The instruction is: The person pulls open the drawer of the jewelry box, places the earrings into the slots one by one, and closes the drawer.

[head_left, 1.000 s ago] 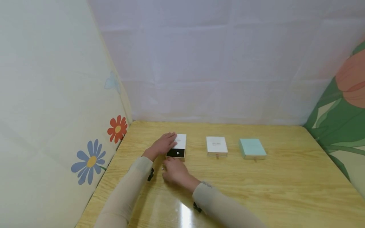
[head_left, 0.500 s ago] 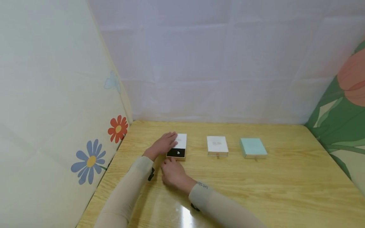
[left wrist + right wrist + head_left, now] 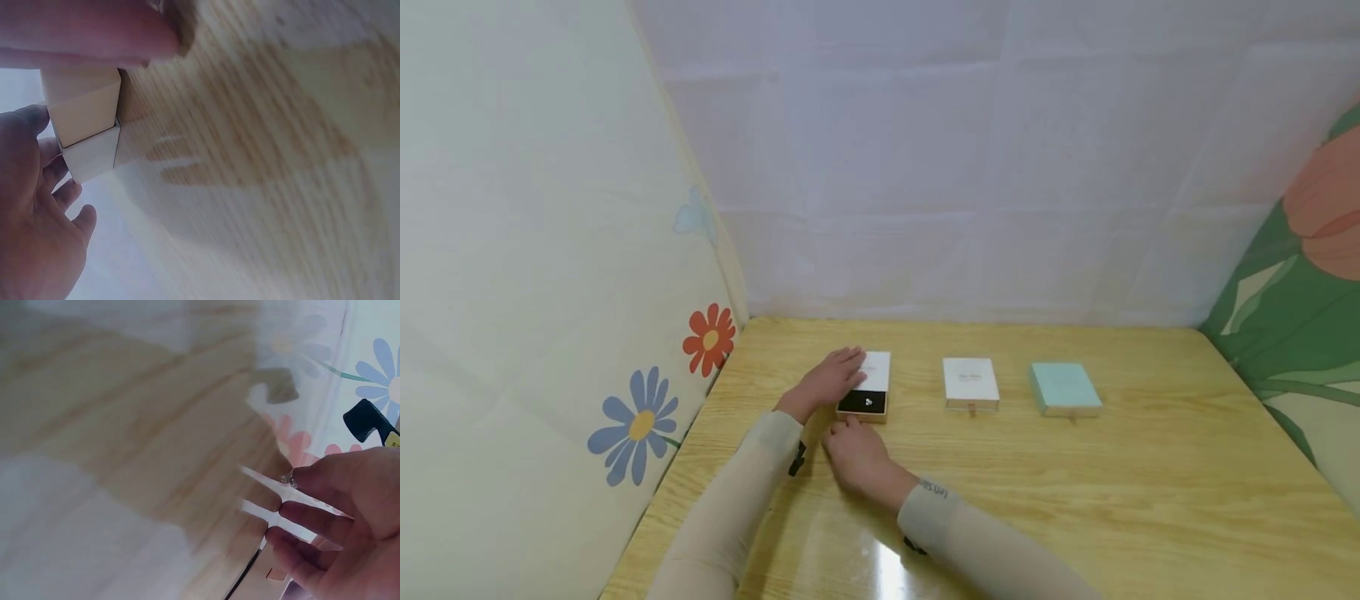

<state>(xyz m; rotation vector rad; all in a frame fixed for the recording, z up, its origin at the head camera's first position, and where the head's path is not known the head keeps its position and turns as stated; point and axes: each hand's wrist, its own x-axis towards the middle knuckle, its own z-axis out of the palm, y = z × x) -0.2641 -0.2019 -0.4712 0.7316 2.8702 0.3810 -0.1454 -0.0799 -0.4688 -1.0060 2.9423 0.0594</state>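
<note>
A white slide-out box [image 3: 875, 372] lies at the left of the table, its drawer pulled toward me. The drawer's black lining [image 3: 853, 401] bears a small silvery piece of jewelry [image 3: 868, 402]. My left hand [image 3: 826, 382] rests its outstretched fingers over the lid from the left; the left wrist view shows that hand [image 3: 44, 231] along the box side [image 3: 90, 153]. Just in front of the drawer, my right hand [image 3: 857, 454] is low over the table. In the right wrist view, its fingertips [image 3: 303, 478] pinch a small silvery jewelry piece [image 3: 287, 480].
On the wood-grain table [image 3: 1075, 500], a second white box [image 3: 970, 381] and a mint-green box [image 3: 1065, 387] stand to the right, both with small pull tabs. Floral cloth hangs at both sides and a pale cloth [image 3: 962, 167] at the back.
My right hand has shifted very slightly left, and the silvery piece at its fingertips is now hidden in the head view. The left hand and the boxes keep their places.
</note>
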